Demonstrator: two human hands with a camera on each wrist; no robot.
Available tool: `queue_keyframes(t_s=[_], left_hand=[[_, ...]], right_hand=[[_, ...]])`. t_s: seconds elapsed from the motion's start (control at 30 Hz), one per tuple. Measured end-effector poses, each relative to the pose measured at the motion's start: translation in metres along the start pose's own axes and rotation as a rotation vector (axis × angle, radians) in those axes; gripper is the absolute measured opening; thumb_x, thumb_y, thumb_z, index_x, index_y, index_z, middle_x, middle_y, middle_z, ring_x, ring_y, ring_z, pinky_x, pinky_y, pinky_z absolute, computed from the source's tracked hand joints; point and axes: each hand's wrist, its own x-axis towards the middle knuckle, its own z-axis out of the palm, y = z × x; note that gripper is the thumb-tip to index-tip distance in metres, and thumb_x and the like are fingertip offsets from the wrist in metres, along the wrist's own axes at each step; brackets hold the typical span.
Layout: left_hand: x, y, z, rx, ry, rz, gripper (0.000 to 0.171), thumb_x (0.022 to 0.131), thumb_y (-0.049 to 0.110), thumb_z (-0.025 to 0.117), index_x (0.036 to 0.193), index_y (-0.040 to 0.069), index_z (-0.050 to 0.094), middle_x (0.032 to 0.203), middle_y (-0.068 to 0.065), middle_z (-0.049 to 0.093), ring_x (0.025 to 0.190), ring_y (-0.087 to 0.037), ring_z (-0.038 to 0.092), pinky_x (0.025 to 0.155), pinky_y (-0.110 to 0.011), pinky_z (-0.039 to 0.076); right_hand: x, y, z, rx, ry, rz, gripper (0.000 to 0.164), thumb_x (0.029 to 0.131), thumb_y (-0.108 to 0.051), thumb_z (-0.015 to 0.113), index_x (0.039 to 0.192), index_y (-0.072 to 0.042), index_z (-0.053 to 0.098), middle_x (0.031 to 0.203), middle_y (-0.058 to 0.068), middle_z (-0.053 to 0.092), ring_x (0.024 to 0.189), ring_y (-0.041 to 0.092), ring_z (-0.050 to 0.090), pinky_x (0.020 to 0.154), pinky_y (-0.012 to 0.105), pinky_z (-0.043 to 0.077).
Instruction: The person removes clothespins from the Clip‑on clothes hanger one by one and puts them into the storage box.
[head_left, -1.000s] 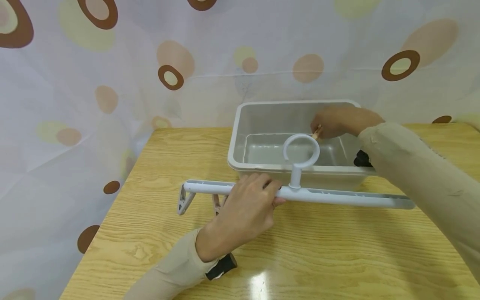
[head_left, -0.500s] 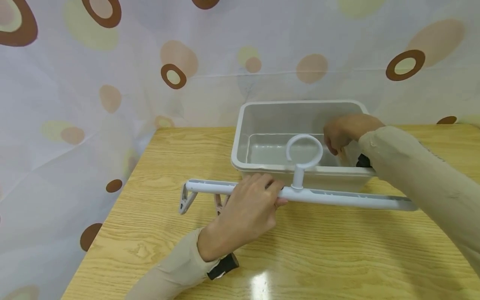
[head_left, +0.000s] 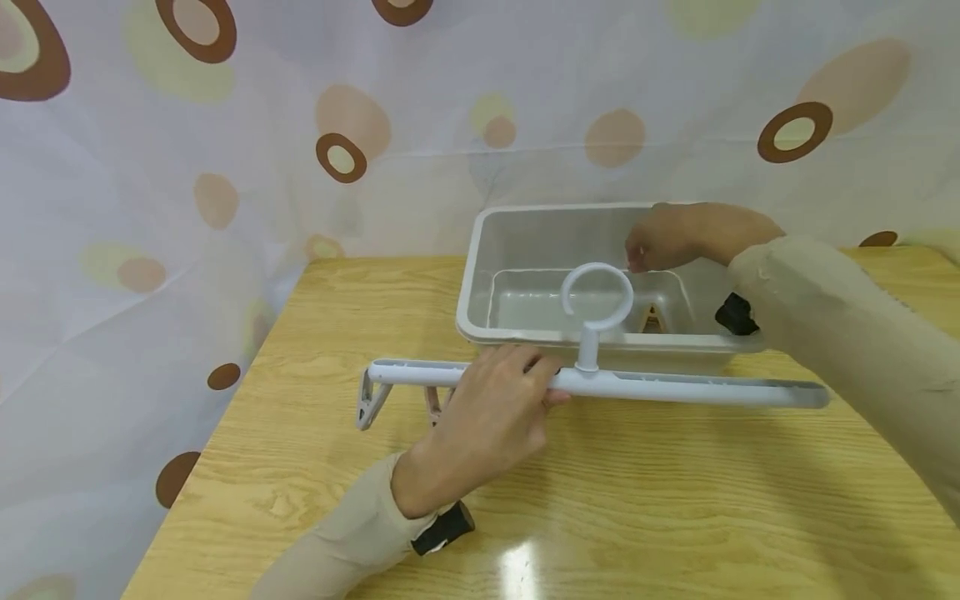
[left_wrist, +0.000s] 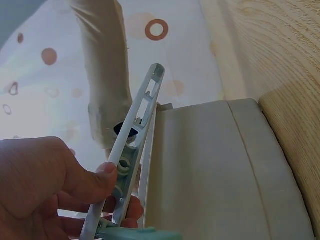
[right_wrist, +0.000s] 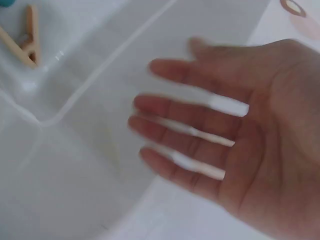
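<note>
Since the last half-second: right hand [head_left: 671, 237] is up off the tan clothespin [right_wrist: 33, 37] and over toward the far side. Peg now sits alone on the floor of the grey plastic tub [head_left: 660, 360], right half, close to the near wall. Left hand [head_left: 487, 421] and the white clip hanger [head_left: 615, 385] have barely shifted.

Right hand: fingers straight, a bit spread, holding nothing. Left hand: clamped on the hanger bar just left of the ring hook [head_left: 606, 322], thumb one side, fingers the other. Bar runs left-right on the near side of the tub, above the table [head_left: 600, 517]. Two clips [head_left: 370, 408] show on its left part.

Handling, my read: hanger is light, stiff, smooth moulded plastic; might skate a bit in dry fingers. Long bar, so hold by the middle next to the hook; gripping an end would let it swing. Channelled underside gives fingertips an edge. Hook looks like the weak spot, don't lever on it.

Peg: light, hard, springy, hard to break. Take it across both legs, thumb and forefinger, squeeze to part the tips. Wood or plastic, can't tell.
</note>
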Motion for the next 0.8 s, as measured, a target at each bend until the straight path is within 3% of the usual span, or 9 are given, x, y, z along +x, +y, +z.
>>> queue_keyframes(t_s=[0.13, 0.33, 0.53, 0.8], left_hand=[[0.000, -0.002, 0.000, -0.011, 0.017, 0.000, 0.015, 0.087, 0.018, 0.070, 0.095, 0.006, 0.068, 0.088, -0.003, 0.062, 0.083, -0.018, 0.060, 0.072, -0.032, 0.051], [0.001, -0.003, 0.000, -0.031, 0.031, 0.000, 0.016, 0.089, 0.017, 0.069, 0.098, 0.004, 0.069, 0.089, -0.004, 0.065, 0.083, -0.019, 0.061, 0.075, -0.033, 0.051], [0.001, -0.006, -0.001, -0.026, 0.044, -0.009, 0.016, 0.088, 0.016, 0.069, 0.097, 0.002, 0.069, 0.086, -0.005, 0.064, 0.078, -0.019, 0.061, 0.072, -0.032, 0.051], [0.003, -0.008, -0.003, -0.013, 0.040, -0.028, 0.018, 0.089, 0.018, 0.068, 0.100, 0.003, 0.069, 0.082, -0.005, 0.063, 0.073, -0.020, 0.060, 0.066, -0.032, 0.050]], right_hand=[[-0.005, -0.005, -0.016, 0.004, 0.058, -0.025, 0.020, 0.097, -0.019, 0.055, 0.099, -0.004, 0.069, 0.096, 0.012, 0.069, 0.090, 0.033, 0.063, 0.079, 0.051, 0.050], [-0.028, -0.013, -0.031, 0.010, 0.094, -0.010, 0.024, 0.099, -0.018, 0.051, 0.107, -0.002, 0.067, 0.104, 0.015, 0.068, 0.097, 0.036, 0.062, 0.083, 0.053, 0.049], [-0.067, -0.025, -0.025, 0.065, 0.196, 0.073, 0.028, 0.100, -0.018, 0.051, 0.120, -0.003, 0.063, 0.111, 0.017, 0.067, 0.096, 0.033, 0.064, 0.082, 0.052, 0.049], [-0.104, -0.053, 0.000, 0.096, 0.382, 0.123, 0.028, 0.099, -0.014, 0.053, 0.121, 0.000, 0.062, 0.102, 0.015, 0.070, 0.086, 0.029, 0.066, 0.075, 0.051, 0.051]])
